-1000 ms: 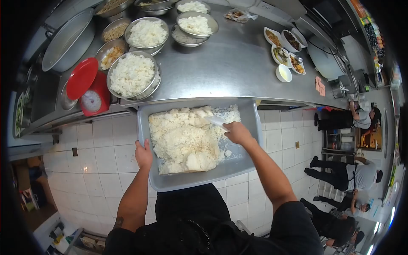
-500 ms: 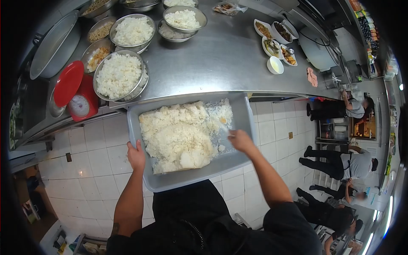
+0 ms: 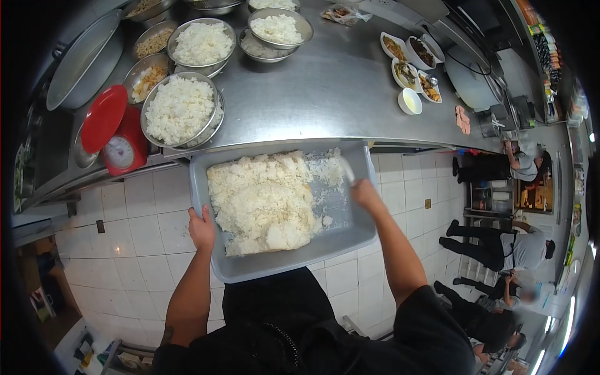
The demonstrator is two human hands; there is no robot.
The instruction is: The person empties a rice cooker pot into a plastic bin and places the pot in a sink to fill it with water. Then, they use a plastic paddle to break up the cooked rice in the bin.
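A grey plastic tub leans between the counter edge and my body, with a large block of cooked white rice in its left and middle. Loose rice grains are spread over the bare floor at its right. My left hand grips the tub's left rim, thumb over the edge. Inside the right part of the tub, my right hand is closed around a white rice paddle. The paddle's blade is narrow in view and slightly blurred, near the loose grains.
On the steel counter stand several metal bowls of rice. A red kitchen scale is at the left. White dishes of food and a pink cloth lie to the right. Several people stand farther right.
My right hand has moved right and slightly up with the rice paddle, away from the rice block toward the tub's right wall. My left hand stays on the rim.
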